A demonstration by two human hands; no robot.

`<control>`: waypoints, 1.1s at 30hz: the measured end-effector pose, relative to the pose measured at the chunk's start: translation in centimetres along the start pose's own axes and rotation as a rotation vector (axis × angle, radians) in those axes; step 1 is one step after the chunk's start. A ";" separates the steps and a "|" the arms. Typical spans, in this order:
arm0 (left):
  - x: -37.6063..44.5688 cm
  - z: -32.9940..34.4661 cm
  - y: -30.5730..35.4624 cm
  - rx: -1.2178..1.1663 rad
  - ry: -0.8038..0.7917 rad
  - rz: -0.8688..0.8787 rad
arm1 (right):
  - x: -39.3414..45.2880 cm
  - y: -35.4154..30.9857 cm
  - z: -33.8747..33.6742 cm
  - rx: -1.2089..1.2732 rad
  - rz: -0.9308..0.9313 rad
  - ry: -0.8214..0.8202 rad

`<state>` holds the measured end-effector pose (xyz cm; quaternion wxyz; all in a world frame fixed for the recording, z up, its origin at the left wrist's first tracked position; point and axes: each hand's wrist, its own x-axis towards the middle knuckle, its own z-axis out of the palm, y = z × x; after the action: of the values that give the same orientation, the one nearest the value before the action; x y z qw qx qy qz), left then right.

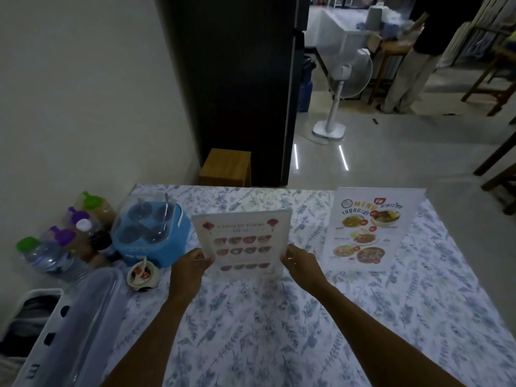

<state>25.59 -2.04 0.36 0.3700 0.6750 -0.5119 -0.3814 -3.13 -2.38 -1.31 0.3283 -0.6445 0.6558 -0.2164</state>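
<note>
A white Chinese food menu card (242,243) in a clear stand is upright near the middle of the table, facing me. My left hand (192,262) pinches its lower left edge. My right hand (300,261) pinches its lower right edge. A second menu stand (368,230) with colourful dish photos is upright to the right, nearer the far edge. The table carries a floral blue-and-white cloth (279,331).
A blue condiment caddy (149,233) with lidded cups, several bottles (61,241), a small sauce dish (142,273) and a clear plastic box (69,325) crowd the left side. Beyond the table are a wooden stool (226,167), a dark cabinet (237,79), a white fan (343,88) and a standing person (413,65).
</note>
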 end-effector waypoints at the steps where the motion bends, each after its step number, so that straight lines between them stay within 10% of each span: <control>1: 0.5 0.2 -0.5 0.032 0.005 0.000 | 0.5 0.4 0.4 -0.017 0.003 -0.007; 33: -1.6 1.9 1.3 0.191 -0.006 -0.072 | -2.8 1.8 -0.6 -0.030 0.094 0.117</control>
<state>23.09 -0.91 0.94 0.2884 0.7239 -0.5226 -0.3459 -4.94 0.43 -1.77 0.2897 -0.6042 0.7063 -0.2282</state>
